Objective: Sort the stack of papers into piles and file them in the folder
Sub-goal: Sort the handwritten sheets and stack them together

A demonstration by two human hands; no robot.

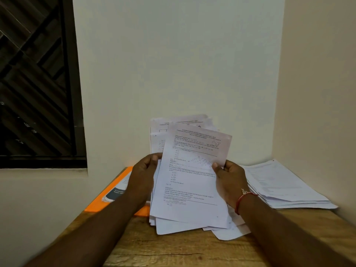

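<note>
a handwritten "58" stands near the top right corner of the front sheet (192, 170); its printed lines and the orange folder (96, 205) label are too blurred to read.

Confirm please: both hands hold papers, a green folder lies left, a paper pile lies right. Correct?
No. In the head view the folder is orange, not green. The left hand and right hand hold the papers, and the pile lies right.

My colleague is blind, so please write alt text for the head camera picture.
The left hand and right hand hold a loose bunch of printed papers tilted up over a wooden table. An orange folder lies flat to the left, and a pile of papers lies to the right, near a white wall.
</note>
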